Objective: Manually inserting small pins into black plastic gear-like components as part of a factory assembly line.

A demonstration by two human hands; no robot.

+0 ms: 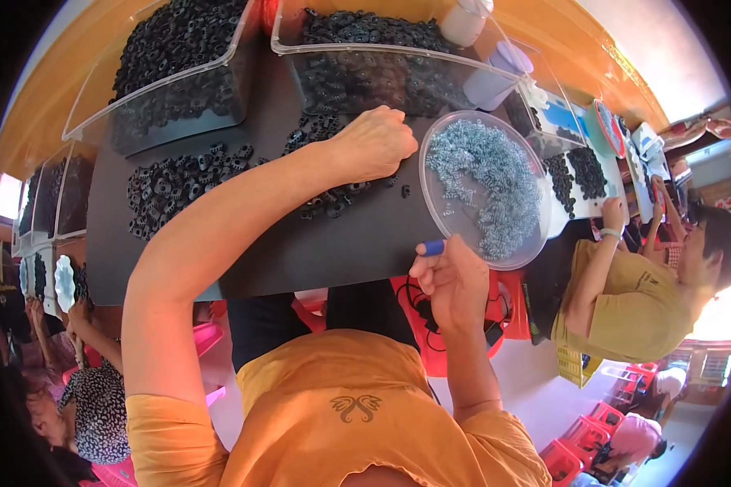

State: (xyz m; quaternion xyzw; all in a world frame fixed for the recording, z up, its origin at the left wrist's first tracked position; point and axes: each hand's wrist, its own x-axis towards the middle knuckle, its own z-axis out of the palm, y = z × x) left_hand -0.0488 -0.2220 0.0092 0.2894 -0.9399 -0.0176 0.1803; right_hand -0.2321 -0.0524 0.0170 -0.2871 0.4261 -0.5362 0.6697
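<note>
Midway through sorting, both hands were busy over the black worktop [317, 243].

Apparently the step in hand was picking up small black ring parts [333, 199]: the left hand [374, 144] lay knuckles-up on the loose pile, fingers curled down onto it, though whether they had closed on a piece could not be told. The right hand [451, 280] pinched a small blue-tipped tool [433, 247] just beside the round clear dish [528, 243] of pale metal bits [487, 183]. The next move probably called for bringing one black part and one metal bit together, which needs a fine pinch. The left fingertips were hidden under the palm, the tool's shaft was buried in the fist, and the metal bits were too small to identify. Clear bins [219, 61] behind held more black parts.
</note>
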